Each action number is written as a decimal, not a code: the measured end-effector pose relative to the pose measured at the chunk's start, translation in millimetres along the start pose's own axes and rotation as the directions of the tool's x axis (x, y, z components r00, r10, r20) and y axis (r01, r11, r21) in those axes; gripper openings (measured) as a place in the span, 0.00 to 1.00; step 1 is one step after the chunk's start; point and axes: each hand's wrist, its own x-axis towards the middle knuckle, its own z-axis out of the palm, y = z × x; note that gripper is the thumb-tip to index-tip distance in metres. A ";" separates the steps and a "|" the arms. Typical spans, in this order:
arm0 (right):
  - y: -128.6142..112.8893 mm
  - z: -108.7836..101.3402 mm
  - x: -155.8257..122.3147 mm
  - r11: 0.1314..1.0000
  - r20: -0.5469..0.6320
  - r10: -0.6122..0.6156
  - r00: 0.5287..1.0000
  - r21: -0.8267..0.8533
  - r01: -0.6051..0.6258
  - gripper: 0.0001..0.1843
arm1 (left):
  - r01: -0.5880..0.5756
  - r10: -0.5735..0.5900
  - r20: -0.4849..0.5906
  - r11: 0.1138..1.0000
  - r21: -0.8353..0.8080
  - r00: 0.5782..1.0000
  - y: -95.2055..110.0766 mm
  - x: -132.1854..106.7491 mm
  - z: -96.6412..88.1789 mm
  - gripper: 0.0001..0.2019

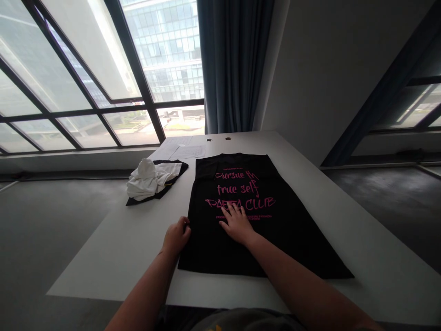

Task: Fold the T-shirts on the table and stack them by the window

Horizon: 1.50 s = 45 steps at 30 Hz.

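Observation:
A black T-shirt (220, 250) lies flat on the white table, with pink lettering across its upper half and its neckline pointing away from me. No sleeves show at its sides. My left hand (177, 235) is closed on the shirt's left edge, fingers curled and fingertips partly hidden. Palm down over the lower lines of print, my right hand (237, 222) rests with its fingers spread and covers some of the letters.
Left of the shirt, a crumpled white cloth (151, 178) sits on a dark fabric piece (182, 166). Sheets of paper (189, 151) lie behind them on the white table (113, 257). Two round holes pierce the tabletop's far end. A blue curtain (230, 64) and windows stand beyond.

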 end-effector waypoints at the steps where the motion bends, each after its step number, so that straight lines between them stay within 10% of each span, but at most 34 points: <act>1: -3.5 3.8 -4.6 1.000 0.002 -0.031 1.000 -0.001 0.031 0.40 | -0.001 0.001 0.001 1.000 -0.007 1.000 0.2 0.3 0.1 0.08; 8: -9.0 7.9 -20.8 0.961 0.059 -0.276 0.959 0.031 0.275 0.39 | -0.025 0.016 -0.093 0.994 -0.103 0.996 -5.1 5.6 5.7 0.14; 21: -4.9 3.2 -23.5 0.957 0.000 -0.282 0.959 0.065 0.282 0.35 | -0.073 0.063 -0.073 0.988 -0.134 0.995 -3.2 5.3 -0.4 0.08; 32: 7.0 -6.9 -46.0 1.000 -0.025 0.024 0.999 0.017 -0.023 0.35 | -0.100 0.094 -0.052 0.984 -0.147 0.994 -3.8 5.2 -3.8 0.09; 45: 57.9 4.2 -100.5 0.993 -0.084 0.070 0.994 -0.094 -0.078 0.32 | -0.089 0.090 0.002 0.987 -0.130 0.996 1.5 4.6 -9.7 0.09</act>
